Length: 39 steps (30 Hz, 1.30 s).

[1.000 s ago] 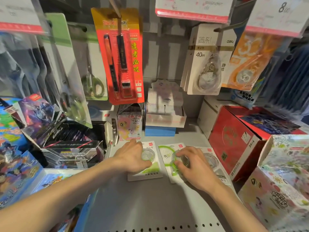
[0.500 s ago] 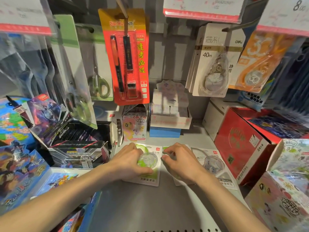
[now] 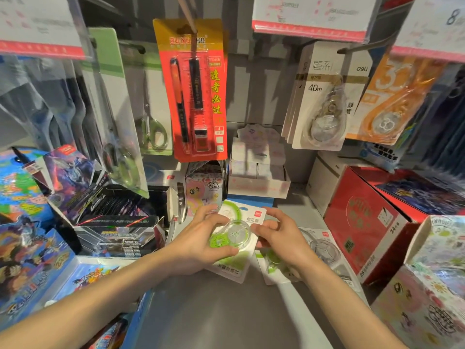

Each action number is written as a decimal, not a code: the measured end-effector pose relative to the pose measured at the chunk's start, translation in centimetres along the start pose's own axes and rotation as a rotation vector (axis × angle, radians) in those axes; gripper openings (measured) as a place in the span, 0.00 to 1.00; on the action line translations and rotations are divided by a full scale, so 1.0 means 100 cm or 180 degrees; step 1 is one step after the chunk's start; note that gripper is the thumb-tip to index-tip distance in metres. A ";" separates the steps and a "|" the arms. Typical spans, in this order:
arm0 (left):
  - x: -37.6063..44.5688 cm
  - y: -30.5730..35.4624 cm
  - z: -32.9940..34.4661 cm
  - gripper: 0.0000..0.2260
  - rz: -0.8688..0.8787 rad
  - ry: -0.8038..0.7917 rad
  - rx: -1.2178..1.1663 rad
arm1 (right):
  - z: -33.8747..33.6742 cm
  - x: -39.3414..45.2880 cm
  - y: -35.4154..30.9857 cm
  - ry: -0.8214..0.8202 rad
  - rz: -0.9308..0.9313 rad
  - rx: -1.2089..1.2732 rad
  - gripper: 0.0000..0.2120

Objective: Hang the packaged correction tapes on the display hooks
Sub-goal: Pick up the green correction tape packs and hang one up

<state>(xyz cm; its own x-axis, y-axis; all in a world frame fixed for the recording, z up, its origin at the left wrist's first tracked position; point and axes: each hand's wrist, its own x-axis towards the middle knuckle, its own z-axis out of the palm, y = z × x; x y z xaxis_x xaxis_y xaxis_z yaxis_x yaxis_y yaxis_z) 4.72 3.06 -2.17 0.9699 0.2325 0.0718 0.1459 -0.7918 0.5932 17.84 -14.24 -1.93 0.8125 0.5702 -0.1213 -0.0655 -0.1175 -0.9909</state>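
Now, by parts:

Held pack: a carded correction tape [image 3: 235, 235], white card with green printing and a clear domed blister over a green-and-clear dispenser, lifted just above the grey shelf [image 3: 221, 313] and tilted toward the camera.

Left hand [image 3: 201, 244]: closed on the pack's left edge, thumb across the lower face of the blister, fingers behind the card.

Right hand [image 3: 281, 238]: pinching the pack's right edge near the red logo corner, fingers curled; both hands share the one pack.

Long axis: runs from the lower edge nearest the wearer up and away toward the back wall; the top end points up-shelf. Any hang hole there is too blurred to make out.

Other packs: a second green pack [image 3: 273, 269] and a clear-cased one [image 3: 324, 250] lie flat on the shelf, partly under the right hand.

Hooks: the bare dark hook [image 3: 362, 47] over the white 40m tape cards [image 3: 319, 102] sits up and to the right, well apart from the hands; the orange tape card [image 3: 392, 99] hangs just beside those.

Key relation: the target lies above and right of the pack, so I judge the right hand the nearer one for the lift, with the card's top end leading.

Materials: stiff glossy card, hard slippery blister, thin metal hook; likely rigid enough to steer by one edge.
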 end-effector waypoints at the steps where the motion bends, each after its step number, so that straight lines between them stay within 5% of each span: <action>1: 0.000 0.002 -0.001 0.31 -0.0043 0.0069 -0.0152 | -0.001 -0.001 -0.001 0.0001 0.0004 0.0239 0.22; 7: -0.002 0.021 -0.010 0.36 -0.0572 0.0424 -0.1651 | -0.019 -0.008 -0.008 0.0052 -0.0285 0.0457 0.20; 11: -0.002 0.026 -0.013 0.25 -0.0777 0.0144 -0.2173 | -0.022 -0.007 -0.012 -0.0071 -0.0497 0.0428 0.18; 21: -0.009 0.012 -0.022 0.20 -0.0856 0.0614 -0.1585 | -0.051 -0.016 0.002 0.0097 -0.0640 -0.3329 0.27; 25: -0.008 0.011 -0.016 0.21 -0.0930 0.0693 -0.1444 | -0.031 -0.018 0.016 -0.0075 -0.0363 -0.4017 0.33; 35: -0.013 0.009 -0.016 0.21 -0.1080 0.0617 -0.1589 | -0.020 -0.016 0.006 0.0149 -0.0266 -0.4010 0.21; 39: -0.016 0.008 -0.018 0.23 -0.1188 0.0538 -0.1706 | -0.030 -0.018 0.001 0.0418 -0.0314 -0.3375 0.33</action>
<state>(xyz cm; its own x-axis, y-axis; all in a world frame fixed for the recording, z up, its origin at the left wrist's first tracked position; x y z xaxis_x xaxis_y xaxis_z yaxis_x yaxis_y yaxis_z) 2.98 3.11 -0.41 0.8231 0.5558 -0.1164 0.3061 -0.2615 0.9154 18.13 -17.70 -1.59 0.8467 0.5314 0.0263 0.4889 -0.7576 -0.4324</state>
